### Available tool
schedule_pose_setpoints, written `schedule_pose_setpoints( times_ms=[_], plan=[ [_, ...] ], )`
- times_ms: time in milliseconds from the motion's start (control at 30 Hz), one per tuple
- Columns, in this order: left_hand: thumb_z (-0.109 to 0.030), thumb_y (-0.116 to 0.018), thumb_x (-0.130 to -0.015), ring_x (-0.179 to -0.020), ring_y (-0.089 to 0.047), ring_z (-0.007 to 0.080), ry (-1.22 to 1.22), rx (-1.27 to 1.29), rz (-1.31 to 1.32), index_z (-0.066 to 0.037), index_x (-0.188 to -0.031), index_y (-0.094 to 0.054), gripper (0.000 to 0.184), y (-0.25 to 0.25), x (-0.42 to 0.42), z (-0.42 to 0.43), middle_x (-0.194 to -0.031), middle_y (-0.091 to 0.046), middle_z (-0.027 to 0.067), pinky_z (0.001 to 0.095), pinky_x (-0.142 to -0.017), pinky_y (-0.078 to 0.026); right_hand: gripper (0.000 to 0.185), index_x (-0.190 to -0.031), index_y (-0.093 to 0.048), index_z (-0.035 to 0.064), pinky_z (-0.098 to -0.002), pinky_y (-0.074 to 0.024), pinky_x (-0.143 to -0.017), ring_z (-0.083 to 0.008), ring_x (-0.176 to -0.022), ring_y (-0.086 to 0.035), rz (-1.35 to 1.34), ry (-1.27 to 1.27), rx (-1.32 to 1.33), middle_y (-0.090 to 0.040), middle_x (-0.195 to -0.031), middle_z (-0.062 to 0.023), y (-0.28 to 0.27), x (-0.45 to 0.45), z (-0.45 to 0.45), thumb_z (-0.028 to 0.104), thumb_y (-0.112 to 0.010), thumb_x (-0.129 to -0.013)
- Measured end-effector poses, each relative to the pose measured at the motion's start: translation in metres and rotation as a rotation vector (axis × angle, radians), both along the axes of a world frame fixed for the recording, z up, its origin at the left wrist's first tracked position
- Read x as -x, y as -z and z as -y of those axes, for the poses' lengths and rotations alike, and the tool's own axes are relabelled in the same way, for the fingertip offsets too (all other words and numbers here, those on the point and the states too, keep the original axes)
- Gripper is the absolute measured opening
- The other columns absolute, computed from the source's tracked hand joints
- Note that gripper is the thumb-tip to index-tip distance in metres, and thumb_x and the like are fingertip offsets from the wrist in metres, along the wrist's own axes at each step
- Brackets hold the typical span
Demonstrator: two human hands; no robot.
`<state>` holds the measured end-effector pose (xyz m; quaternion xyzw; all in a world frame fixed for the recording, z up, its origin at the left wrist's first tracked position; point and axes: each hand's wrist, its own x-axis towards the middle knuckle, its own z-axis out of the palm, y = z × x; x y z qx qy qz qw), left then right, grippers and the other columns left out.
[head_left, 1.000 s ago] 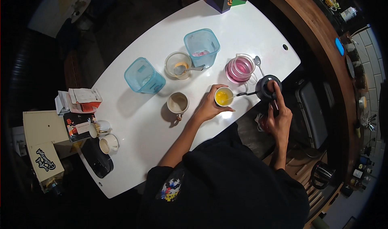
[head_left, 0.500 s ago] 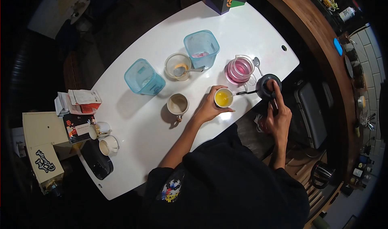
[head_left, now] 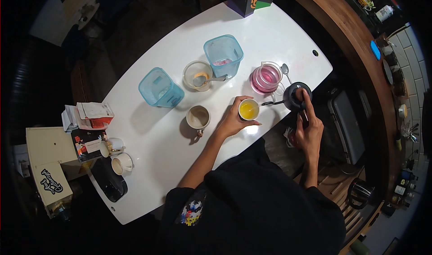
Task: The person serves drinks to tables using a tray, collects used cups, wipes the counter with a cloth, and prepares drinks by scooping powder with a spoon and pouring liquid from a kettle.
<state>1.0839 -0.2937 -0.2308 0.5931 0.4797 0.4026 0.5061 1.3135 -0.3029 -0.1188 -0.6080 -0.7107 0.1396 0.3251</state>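
Left hand [head_left: 233, 122] grips yellow-liquid cup [head_left: 249, 109], partly open. Right hand [head_left: 309, 131] grips black gooseneck kettle [head_left: 295, 96] at desk's [head_left: 166, 165] near-right edge.

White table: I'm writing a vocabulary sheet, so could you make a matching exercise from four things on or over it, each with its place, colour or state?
Column one
1. Glass pitcher
2. Black kettle
3. Cup of yellow liquid
4. Round tub

Column two
A. In the right hand, a finger on its lid
B. Between two blue containers, with a spoon in it
C. Pink inside
D. In the left hand, under the spout

Right pairs: 1-C; 2-A; 3-D; 4-B
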Motion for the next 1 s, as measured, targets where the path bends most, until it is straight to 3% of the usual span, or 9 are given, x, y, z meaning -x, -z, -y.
schedule_pose_setpoints(
  times_ms=[100,200,367,433,633,800,1000],
  plan=[
    [-0.026,-0.090,-0.062,-0.121,-0.048,0.0261,-0.119,-0.161,-0.060,-0.006,-0.130,-0.040,0.087,0.008,-0.007,0.006,-0.126,-0.048,0.0144,0.0365,-0.100,-0.041,0.077,-0.144,-0.040,0.0230,-0.0389,-0.0513,-0.074,-0.0374,-0.091,-0.065,-0.019,-0.001,-0.002,-0.066,-0.103,-0.0214,-0.002,-0.002,0.002,-0.012,-0.055,-0.077],
    [-0.025,-0.089,-0.063,-0.126,-0.046,0.0272,-0.203,-0.195,-0.125,-0.008,-0.130,-0.039,0.086,-0.020,-0.008,-0.004,-0.134,-0.044,0.0144,0.0385,-0.105,-0.039,0.076,-0.144,-0.039,0.0221,-0.0397,-0.0520,-0.078,-0.0377,-0.098,-0.064,-0.076,-0.005,0.018,-0.064,-0.110,-0.0226,0.001,0.000,0.001,-0.011,-0.055,-0.078],
    [-0.022,-0.087,-0.065,-0.125,-0.048,0.0292,-0.102,-0.131,-0.129,-0.008,-0.130,-0.040,0.081,-0.018,0.001,0.009,-0.130,-0.049,0.0121,0.0399,-0.103,-0.041,0.074,-0.144,-0.039,0.0214,-0.0412,-0.0521,-0.082,-0.0386,-0.099,-0.063,-0.053,-0.012,0.045,-0.063,-0.110,-0.0247,0.007,-0.001,0.000,-0.010,-0.055,-0.079],
    [-0.020,-0.086,-0.067,-0.123,-0.050,0.0281,-0.122,-0.022,-0.044,-0.008,-0.129,-0.041,0.077,-0.016,-0.003,0.013,-0.128,-0.051,0.0116,0.0389,-0.103,-0.042,0.074,-0.144,-0.039,0.0216,-0.0407,-0.0521,-0.081,-0.0386,-0.098,-0.063,-0.058,-0.022,0.030,-0.064,-0.109,-0.0243,0.012,-0.001,-0.001,-0.009,-0.055,-0.079],
    [-0.018,-0.085,-0.068,-0.122,-0.052,0.0259,-0.123,-0.153,-0.070,-0.008,-0.131,-0.040,0.078,-0.010,0.000,0.010,-0.129,-0.051,0.0119,0.0379,-0.102,-0.043,0.075,-0.144,-0.039,0.0224,-0.0380,-0.0512,-0.075,-0.0379,-0.090,-0.066,-0.049,-0.041,0.023,-0.066,-0.104,-0.0221,0.015,0.000,0.000,-0.009,-0.056,-0.078],
    [-0.017,-0.085,-0.067,-0.122,-0.051,0.0260,-0.090,-0.126,-0.081,-0.007,-0.133,-0.041,0.080,-0.017,0.002,0.007,-0.129,-0.051,0.0116,0.0379,-0.103,-0.042,0.080,-0.145,-0.039,0.0242,-0.0351,-0.0492,-0.068,-0.0338,-0.073,-0.066,0.007,-0.017,0.032,-0.067,-0.089,-0.0185,0.011,0.003,0.003,-0.010,-0.057,-0.075],
    [-0.018,-0.084,-0.067,-0.120,-0.052,0.0277,-0.073,-0.175,-0.131,-0.007,-0.133,-0.042,0.080,-0.014,0.004,0.008,-0.130,-0.049,0.0128,0.0370,-0.100,-0.044,0.081,-0.145,-0.038,0.0249,-0.0354,-0.0488,-0.067,-0.0330,-0.070,-0.066,0.020,-0.001,0.079,-0.067,-0.087,-0.0178,0.010,0.006,0.006,-0.011,-0.057,-0.074]
  ],
)
